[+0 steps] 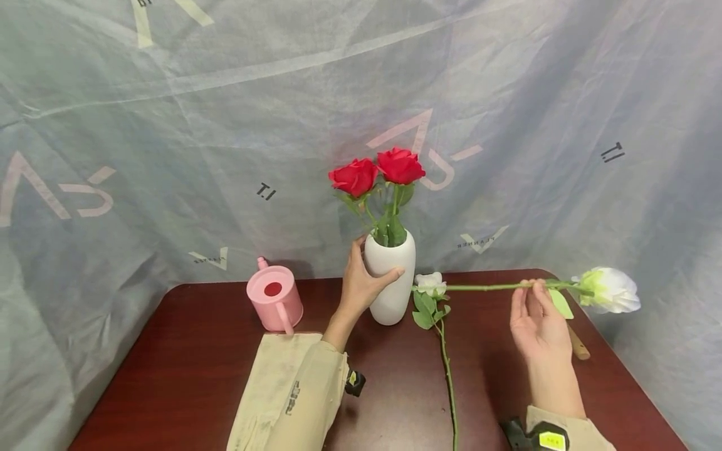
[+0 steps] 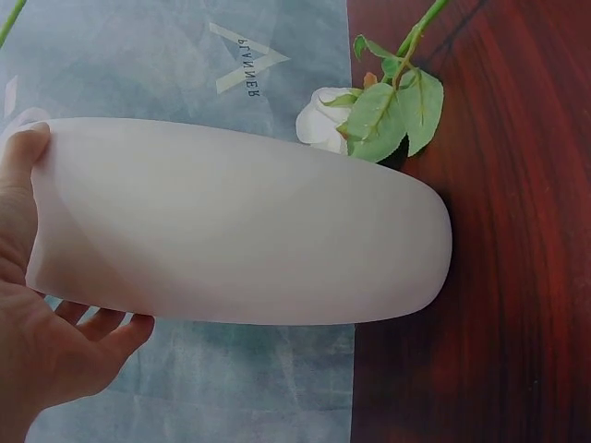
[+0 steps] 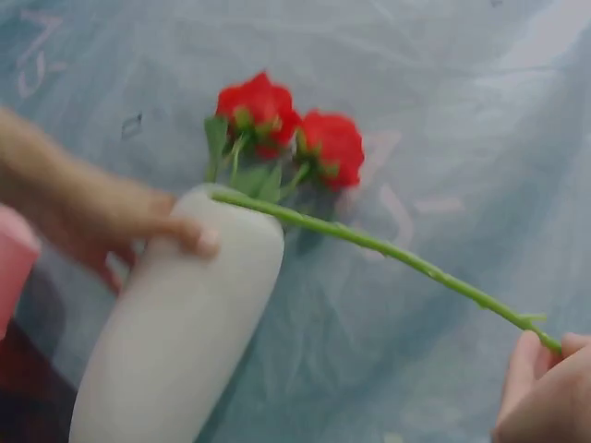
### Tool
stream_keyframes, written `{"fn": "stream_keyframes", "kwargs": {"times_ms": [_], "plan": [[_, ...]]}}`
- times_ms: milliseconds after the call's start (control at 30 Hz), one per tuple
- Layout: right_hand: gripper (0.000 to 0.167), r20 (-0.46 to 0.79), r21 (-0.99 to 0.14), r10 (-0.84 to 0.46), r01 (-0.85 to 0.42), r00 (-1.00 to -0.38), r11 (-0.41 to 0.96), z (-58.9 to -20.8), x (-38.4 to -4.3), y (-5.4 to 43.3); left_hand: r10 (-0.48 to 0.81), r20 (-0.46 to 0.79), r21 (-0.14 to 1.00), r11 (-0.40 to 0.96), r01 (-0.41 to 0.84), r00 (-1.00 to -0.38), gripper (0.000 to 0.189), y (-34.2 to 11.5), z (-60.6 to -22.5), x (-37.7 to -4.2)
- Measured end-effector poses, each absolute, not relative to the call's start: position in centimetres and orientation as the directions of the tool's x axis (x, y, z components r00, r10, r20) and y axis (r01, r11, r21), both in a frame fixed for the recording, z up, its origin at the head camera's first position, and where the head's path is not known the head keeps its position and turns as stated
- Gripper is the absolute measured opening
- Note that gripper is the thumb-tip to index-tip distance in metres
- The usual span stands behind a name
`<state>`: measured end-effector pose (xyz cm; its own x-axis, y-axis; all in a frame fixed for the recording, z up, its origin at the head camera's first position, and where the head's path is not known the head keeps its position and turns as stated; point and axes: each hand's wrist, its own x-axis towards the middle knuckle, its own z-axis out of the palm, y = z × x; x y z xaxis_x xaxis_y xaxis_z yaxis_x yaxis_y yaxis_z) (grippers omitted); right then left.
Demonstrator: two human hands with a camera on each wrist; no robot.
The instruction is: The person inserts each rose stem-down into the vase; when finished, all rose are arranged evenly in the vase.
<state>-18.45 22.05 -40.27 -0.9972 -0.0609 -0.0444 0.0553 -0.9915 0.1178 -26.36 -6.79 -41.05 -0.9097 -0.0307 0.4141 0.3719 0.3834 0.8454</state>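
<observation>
Fingertips of R hand (image 1: pixel 540 329) pinch 1 white rose (image 1: pixel 612 290) by its stem (image 1: pixel 479 287), long axis approx. left-right: bloom right, bare end left, by vase (image 1: pixel 392 300) w/ 2 red roses (image 1: pixel 400 166); contact unclear. L hand (image 1: pixel 361 285), clamped round vase, is nearer that end.

My beige sleeve (image 1: pixel 313 379) bears dark lettering (image 1: pixel 292 398). I see a plain white vase (image 1: pixel 393 288), red roses (image 1: pixel 401 166) above green leaves (image 1: pixel 397 232), a white rose (image 1: pixel 615 290) tinged yellow-green at right, a pink watering can (image 1: pixel 290 294) at left, a reddish-brown surface (image 1: pixel 389 394), and far grey-blue cloth (image 1: pixel 282 131) patterned with pale and black letters (image 1: pixel 266 191).
</observation>
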Motion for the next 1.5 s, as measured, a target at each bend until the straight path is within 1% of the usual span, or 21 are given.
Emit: {"fn": "stream_keyframes", "kwargs": {"times_ms": [100,200,333,500,633,833,1033,1167,1300,1500], "plan": [[0.011,-0.087,0.16,-0.014,0.0,-0.996,-0.987,-38.3,-19.2,21.4,-0.031,0.422,0.844,0.38,0.38,-0.906,0.09,-6.8,-40.9,-26.4],[0.008,-0.104,0.148,0.036,-0.051,-0.994,-0.988,-36.7,-20.0,20.4,-0.023,0.427,0.84,0.379,0.387,-0.904,0.09,-6.7,-40.9,-26.4],[0.009,-0.148,0.095,0.086,-0.101,-0.985,-0.99,-35.2,-20.9,18.7,-0.019,0.428,0.84,0.378,0.389,-0.904,0.09,-6.6,-40.9,-26.4],[0.013,-0.249,0.021,0.121,-0.131,-0.961,-0.991,-33.9,-21.8,16.8,-0.03,0.42,0.846,0.373,0.38,-0.907,0.09,-6.7,-40.8,-26.3],[0.013,-0.283,-0.082,0.207,-0.191,-0.937,-0.978,-33.1,-22.4,15.6,-0.025,0.41,0.849,0.375,0.372,-0.912,0.09,-6.7,-40.8,-26.2],[0.015,-0.279,-0.228,0.344,-0.286,-0.896,-0.931,-32.5,-22.8,14.3,-0.022,0.409,0.848,0.38,0.37,-0.912,0.09,-6.7,-40.7,-26.2],[0.014,-0.238,-0.357,0.401,-0.305,-0.884,-0.883,-32.3,-23.4,12.8,-0.029,0.407,0.848,0.383,0.366,-0.913,0.089,-6.8,-40.7,-26.2],[0.016,-0.194,-0.417,0.44,-0.332,-0.877,-0.846,-32.2,-23.5,11.7,-0.027,0.406,0.85,0.377,0.367,-0.913,0.089,-6.8,-40.7,-26.1],[0.017,-0.138,-0.463,0.45,-0.345,-0.882,-0.816,-32.1,-23.8,11.0,-0.028,0.402,0.852,0.376,0.363,-0.915,0.089,-6.8,-40.6,-26.0],[0.015,-0.103,-0.525,0.403,-0.295,-0.909,-0.799,-32.1,-24.5,10.3,-0.026,0.403,0.853,0.374,0.365,-0.915,0.089,-6.9,-40.7,-26.0]]}}
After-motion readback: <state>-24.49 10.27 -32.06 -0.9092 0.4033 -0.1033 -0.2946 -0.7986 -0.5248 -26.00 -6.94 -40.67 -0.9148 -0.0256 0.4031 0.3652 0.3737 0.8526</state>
